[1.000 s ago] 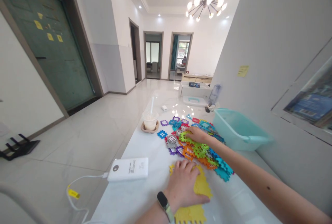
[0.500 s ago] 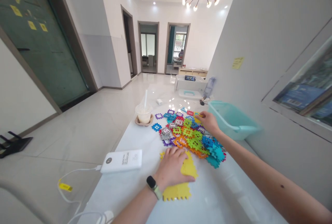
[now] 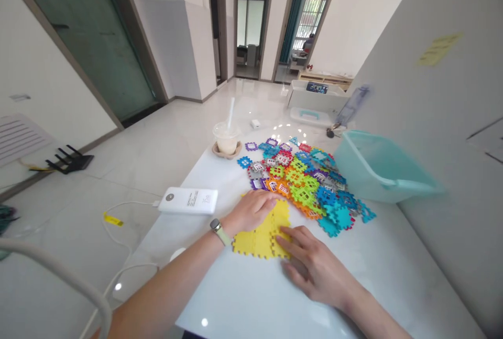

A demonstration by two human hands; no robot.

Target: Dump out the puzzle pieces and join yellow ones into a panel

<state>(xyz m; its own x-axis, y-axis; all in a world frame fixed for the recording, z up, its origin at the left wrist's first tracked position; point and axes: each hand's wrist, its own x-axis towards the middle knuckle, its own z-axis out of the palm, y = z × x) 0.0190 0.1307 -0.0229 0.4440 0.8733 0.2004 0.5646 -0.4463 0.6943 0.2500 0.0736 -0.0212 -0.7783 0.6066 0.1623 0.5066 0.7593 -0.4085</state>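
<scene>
As open left hand and right hand press yellow tile sheet | tile heap just ahead | risk: a forward shove could scatter it

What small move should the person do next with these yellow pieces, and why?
Probably press the yellow plastic tiles together along their seam, because a line seems to show between them, and the left hand and right hand both rest on them.
</scene>
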